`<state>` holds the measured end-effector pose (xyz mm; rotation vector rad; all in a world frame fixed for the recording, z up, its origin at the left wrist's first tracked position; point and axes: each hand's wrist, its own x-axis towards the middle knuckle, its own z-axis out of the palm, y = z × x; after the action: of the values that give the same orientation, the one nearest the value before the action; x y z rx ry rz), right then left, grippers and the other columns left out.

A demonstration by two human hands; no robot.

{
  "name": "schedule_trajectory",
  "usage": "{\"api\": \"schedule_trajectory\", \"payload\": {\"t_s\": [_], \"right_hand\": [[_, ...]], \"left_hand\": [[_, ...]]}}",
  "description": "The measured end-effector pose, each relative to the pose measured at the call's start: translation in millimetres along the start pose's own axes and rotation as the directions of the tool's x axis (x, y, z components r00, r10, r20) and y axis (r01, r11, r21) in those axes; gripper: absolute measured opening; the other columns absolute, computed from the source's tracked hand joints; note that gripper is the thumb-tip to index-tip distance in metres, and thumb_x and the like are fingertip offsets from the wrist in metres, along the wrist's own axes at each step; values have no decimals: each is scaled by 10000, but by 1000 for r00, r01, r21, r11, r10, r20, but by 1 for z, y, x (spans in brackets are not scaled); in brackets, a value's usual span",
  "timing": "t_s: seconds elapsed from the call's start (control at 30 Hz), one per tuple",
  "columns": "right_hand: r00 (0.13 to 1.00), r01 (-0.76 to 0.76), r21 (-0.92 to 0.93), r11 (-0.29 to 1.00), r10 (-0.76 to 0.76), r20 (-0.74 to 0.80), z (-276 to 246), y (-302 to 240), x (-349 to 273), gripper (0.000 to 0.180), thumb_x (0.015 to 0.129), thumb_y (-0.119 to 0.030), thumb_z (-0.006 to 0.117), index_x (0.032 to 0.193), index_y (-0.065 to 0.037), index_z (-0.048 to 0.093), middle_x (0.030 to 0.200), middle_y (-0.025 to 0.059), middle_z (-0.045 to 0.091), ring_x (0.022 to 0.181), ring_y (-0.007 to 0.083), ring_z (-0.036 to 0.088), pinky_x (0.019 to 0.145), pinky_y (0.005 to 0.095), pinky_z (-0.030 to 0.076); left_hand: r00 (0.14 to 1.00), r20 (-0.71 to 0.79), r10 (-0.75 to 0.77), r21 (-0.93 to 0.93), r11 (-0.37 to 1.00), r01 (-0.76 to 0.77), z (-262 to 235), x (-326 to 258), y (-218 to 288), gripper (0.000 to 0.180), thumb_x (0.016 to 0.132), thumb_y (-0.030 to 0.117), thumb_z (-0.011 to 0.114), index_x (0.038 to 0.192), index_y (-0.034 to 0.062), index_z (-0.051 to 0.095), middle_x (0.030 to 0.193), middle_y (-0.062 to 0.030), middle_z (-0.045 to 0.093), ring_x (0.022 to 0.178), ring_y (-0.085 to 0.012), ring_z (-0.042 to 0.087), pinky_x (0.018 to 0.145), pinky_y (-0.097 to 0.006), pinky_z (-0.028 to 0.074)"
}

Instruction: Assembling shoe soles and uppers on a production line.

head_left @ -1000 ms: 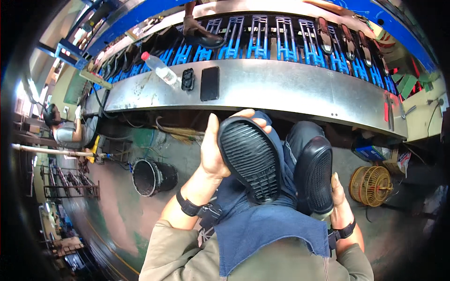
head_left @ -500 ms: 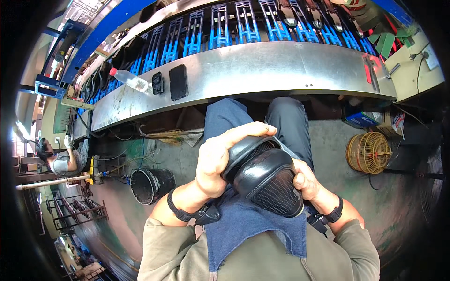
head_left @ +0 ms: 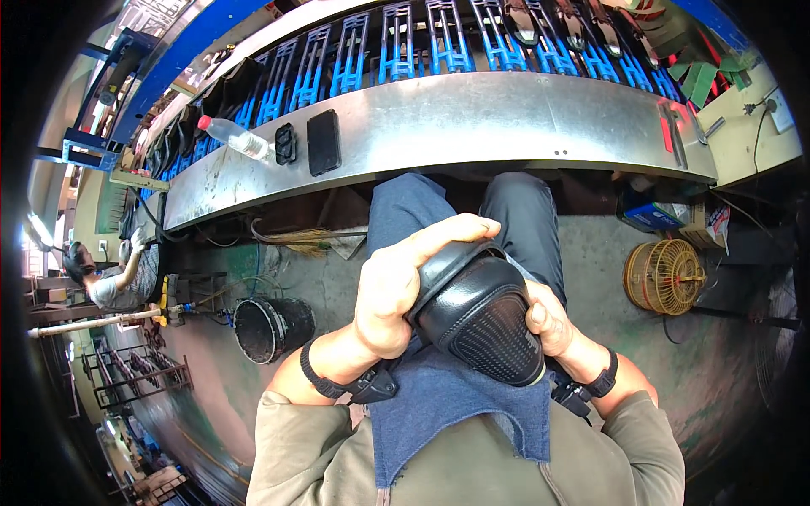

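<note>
Left hand: my left hand (head_left: 395, 291) lies flat over the upper side of the black shoe (head_left: 477, 316), fingers stretched along it and pressed on, thumb hidden from me.
Right hand: my right hand (head_left: 548, 319) is curled shut on the shoe's other side, knuckles toward the camera.
Shoe: held between both hands above my lap, its textured black sole turned up toward me (the toe or heel end I cannot tell apart), just over the blue denim apron (head_left: 456, 413).
Wrists: a black band on each wrist, the left one (head_left: 316, 381) with a small black unit attached.
Bench: the long metal bench (head_left: 506, 118) runs across in front of my knees, well apart from the shoe.
On the bench: a clear plastic bottle (head_left: 236, 137) with a red cap lying on its side, a dark phone (head_left: 324, 142) lying flat near it.
Floor: a black bucket (head_left: 270, 327) to my left, a round wire cage (head_left: 663, 277) to my right.
Far left: another person (head_left: 118, 274) sits by the bench's end.
</note>
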<state>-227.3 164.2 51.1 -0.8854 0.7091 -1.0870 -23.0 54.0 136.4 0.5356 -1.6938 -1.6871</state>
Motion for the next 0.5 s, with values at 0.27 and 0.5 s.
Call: {"api": "schedule_trajectory", "payload": {"t_s": [0.27,0.5], "right_hand": [[1000,-28,-19,999,28,0,-1,-3,-1,945,881,-709,612,1385,82,498,1289,130,613,1171,190,568,1025,333,433],[999,-29,35,999,28,39,-5,4,-5,964,870,-711,620,1374,102,497,1271,140,620,1155,189,582,1001,327,448]], "left_hand": [[1000,-29,-11,-64,998,10,7,-3,-3,857,952,627,427,1312,-136,575,1340,-250,614,1251,-320,593,1100,-392,412],[996,62,-65,-158,985,74,18,-10,5,822,990,591,388,1404,-112,488,1440,-251,531,1308,-328,536,1133,-414,367]]}}
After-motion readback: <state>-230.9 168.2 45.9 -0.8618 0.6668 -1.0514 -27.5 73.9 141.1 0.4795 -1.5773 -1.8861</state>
